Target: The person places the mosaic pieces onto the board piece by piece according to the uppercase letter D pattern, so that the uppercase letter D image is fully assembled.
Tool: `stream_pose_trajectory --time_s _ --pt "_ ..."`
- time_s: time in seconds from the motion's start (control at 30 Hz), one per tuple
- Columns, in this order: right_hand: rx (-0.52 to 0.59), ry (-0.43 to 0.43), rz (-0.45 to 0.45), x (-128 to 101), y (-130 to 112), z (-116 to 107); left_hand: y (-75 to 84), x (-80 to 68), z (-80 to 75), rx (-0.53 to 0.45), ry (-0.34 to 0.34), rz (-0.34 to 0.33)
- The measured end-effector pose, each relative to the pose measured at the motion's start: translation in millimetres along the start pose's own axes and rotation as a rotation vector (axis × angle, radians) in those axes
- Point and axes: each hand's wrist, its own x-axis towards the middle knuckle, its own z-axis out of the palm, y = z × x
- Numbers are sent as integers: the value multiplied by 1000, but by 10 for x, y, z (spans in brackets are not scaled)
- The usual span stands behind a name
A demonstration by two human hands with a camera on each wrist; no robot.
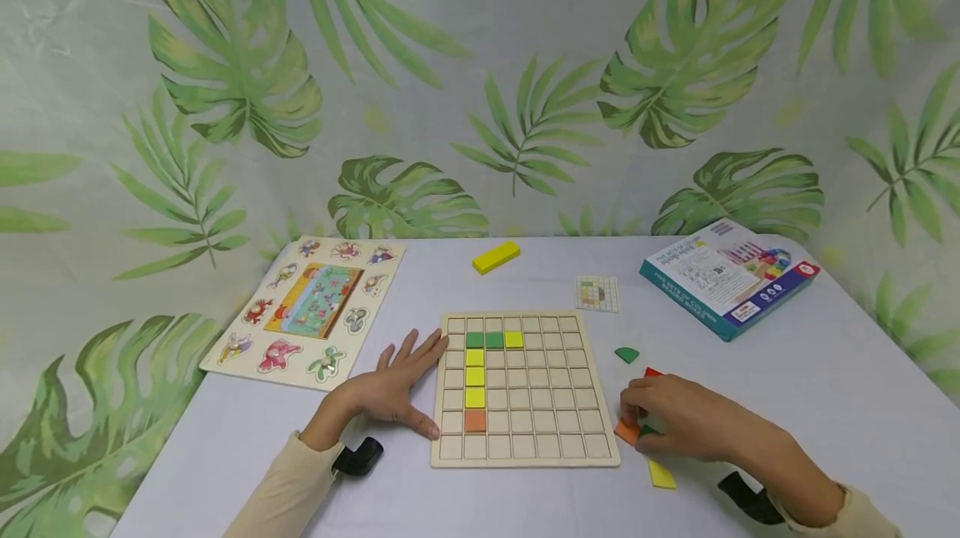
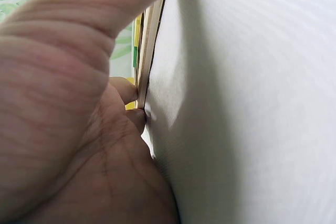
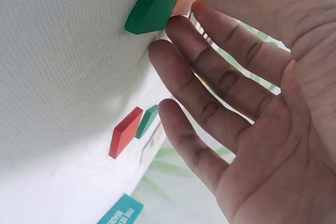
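A wooden grid board [image 1: 525, 445] lies in front of me, its tiles green, yellow and orange. My left hand [image 1: 396, 384] spreads along the board's left side, thumb near the lower corner and fingertips at the edge. In the left wrist view, the fingertips touch the board's rim [image 2: 149, 40]. My right hand [image 1: 678, 413] is right of the board, over loose tiles, thumb and fingers apart. Beneath it lie a green quarter-circle tile [image 3: 157, 6] and an orange tile [image 1: 627, 431]. A yellow tile [image 1: 662, 474] lies nearer me; a red tile [image 3: 126, 132] shows beyond the fingers.
Another green quarter-circle tile [image 1: 627, 354] lies beyond the right hand. A small pattern card [image 1: 597, 294] and a yellow block [image 1: 497, 257] are behind the board. A boxed set [image 1: 727, 276] stands at the back right, an animal puzzle board [image 1: 300, 363] at the left.
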Motion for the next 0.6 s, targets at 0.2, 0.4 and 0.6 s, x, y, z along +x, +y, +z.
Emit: stream_pose_trajectory --time_s 0.2,0.4,0.6 --pt "3 1 7 -11 13 40 -9 1 26 6 -4 -5" --pt "2 7 16 -9 7 60 -15 -1 36 6 -8 -5" --pt "-13 18 15 -21 -15 13 -2 -7 4 11 0 -4"
